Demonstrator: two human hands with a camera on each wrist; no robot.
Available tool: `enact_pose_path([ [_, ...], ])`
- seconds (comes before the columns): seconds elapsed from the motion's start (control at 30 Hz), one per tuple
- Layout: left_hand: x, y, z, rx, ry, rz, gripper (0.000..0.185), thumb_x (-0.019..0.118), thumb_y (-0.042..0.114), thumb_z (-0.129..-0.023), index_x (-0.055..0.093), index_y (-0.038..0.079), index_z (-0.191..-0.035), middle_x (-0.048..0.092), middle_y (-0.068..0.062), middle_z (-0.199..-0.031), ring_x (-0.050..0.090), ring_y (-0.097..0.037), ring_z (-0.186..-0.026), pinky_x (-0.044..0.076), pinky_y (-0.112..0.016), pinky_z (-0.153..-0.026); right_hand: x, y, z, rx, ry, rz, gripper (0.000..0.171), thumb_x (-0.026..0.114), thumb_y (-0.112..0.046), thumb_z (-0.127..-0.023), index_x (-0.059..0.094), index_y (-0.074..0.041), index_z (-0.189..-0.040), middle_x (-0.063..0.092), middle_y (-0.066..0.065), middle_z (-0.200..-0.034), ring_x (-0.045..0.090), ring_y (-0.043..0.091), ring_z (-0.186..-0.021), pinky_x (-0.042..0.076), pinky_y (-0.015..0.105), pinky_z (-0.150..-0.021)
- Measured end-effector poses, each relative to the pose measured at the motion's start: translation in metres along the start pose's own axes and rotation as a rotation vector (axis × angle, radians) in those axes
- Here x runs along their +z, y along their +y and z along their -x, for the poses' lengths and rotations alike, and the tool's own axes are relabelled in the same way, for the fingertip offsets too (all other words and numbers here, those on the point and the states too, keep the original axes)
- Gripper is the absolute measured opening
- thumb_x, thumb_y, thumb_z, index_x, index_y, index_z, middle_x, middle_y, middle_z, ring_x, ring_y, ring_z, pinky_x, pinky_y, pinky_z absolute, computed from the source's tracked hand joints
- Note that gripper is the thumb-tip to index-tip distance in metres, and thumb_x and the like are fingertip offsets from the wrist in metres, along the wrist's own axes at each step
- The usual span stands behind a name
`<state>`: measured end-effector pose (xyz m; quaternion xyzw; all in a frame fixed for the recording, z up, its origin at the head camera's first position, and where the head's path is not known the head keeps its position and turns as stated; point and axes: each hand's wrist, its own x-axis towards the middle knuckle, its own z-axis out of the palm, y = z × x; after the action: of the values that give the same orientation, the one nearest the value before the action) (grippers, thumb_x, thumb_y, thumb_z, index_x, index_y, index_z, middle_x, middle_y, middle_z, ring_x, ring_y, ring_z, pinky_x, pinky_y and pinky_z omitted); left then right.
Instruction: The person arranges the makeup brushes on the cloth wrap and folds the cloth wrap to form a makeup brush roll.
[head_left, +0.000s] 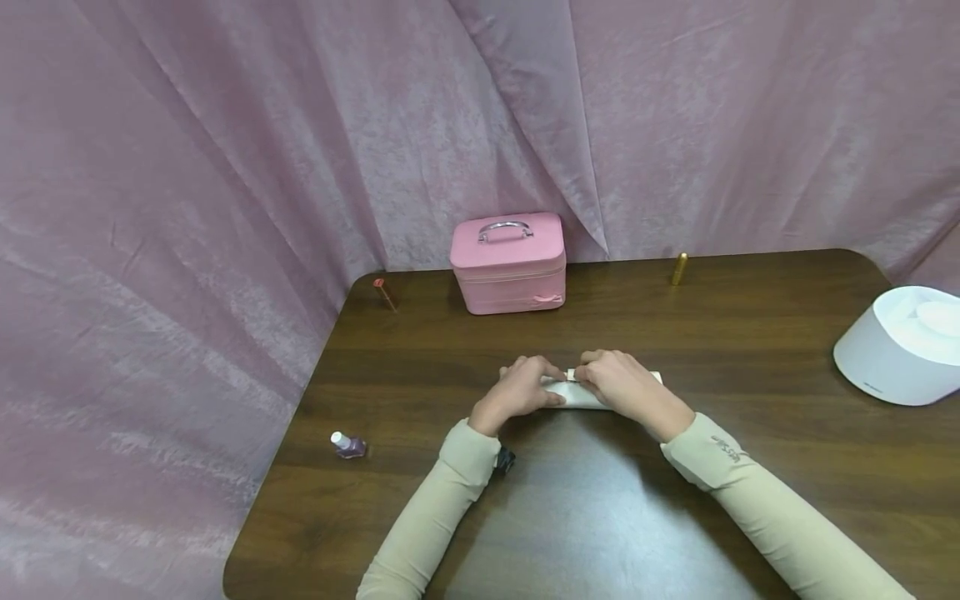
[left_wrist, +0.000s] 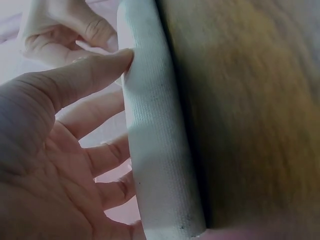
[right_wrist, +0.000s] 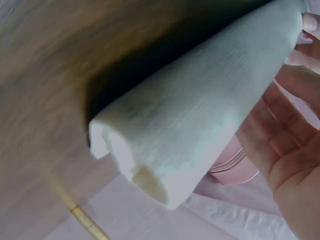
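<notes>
White ribbed cloth, rolled into one soft tube [head_left: 600,393], is gripped at mid-table by two hands, the left hand [head_left: 521,387] and the right hand [head_left: 622,385] curled over it. From left to right are seen one nail polish bottle [head_left: 347,444], one pink case [head_left: 509,262], one gold tube [head_left: 679,268], one white container [head_left: 903,343].

Rolled white cloth [head_left: 600,392] lying on the counter [head_left: 600,517], centre of the head view.

The cloth is white with a fine woven texture, wound into a loose, soft roll that lies flat with its long axis running left to right in the frame. One end, seen in the right wrist view, shows the layered spiral of the roll with a hollow core. Its surface is smooth and unwrinkled.
</notes>
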<state>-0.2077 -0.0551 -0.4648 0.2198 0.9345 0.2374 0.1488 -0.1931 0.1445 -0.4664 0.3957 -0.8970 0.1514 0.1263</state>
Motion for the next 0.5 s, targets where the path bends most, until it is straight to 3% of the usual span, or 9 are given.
enact_pose_path([
  [0.23, -0.0039, -0.0022, -0.0002, -0.023, -0.017, 0.016, 0.033, 0.081, 0.023, -0.088, 0.077, 0.016, -0.120, 0.068, 0.000, -0.128, 0.055, -0.027, -0.115, 0.030, -0.065, -0.102, 0.0038, -0.0043, -0.0038, -0.113, 0.000, 0.169, 0.013, 0.071, 0.005, -0.077, 0.070, -0.008, -0.082, 0.055, 0.004, -0.076, 0.056, 0.021, -0.059, 0.051, 0.036, -0.049],
  [0.5, 0.0000, 0.0017, -0.0007, -0.018, -0.014, 0.015, 0.033, 0.081, 0.022, -0.088, 0.077, 0.014, -0.120, 0.068, 0.000, -0.128, 0.054, -0.030, -0.120, 0.030, -0.066, -0.103, 0.0089, -0.0075, -0.0018, -0.128, 0.009, 0.241, 0.018, 0.076, 0.005, -0.077, 0.076, -0.008, -0.089, 0.056, 0.007, -0.081, 0.058, 0.022, -0.062, 0.052, 0.036, -0.051],
])
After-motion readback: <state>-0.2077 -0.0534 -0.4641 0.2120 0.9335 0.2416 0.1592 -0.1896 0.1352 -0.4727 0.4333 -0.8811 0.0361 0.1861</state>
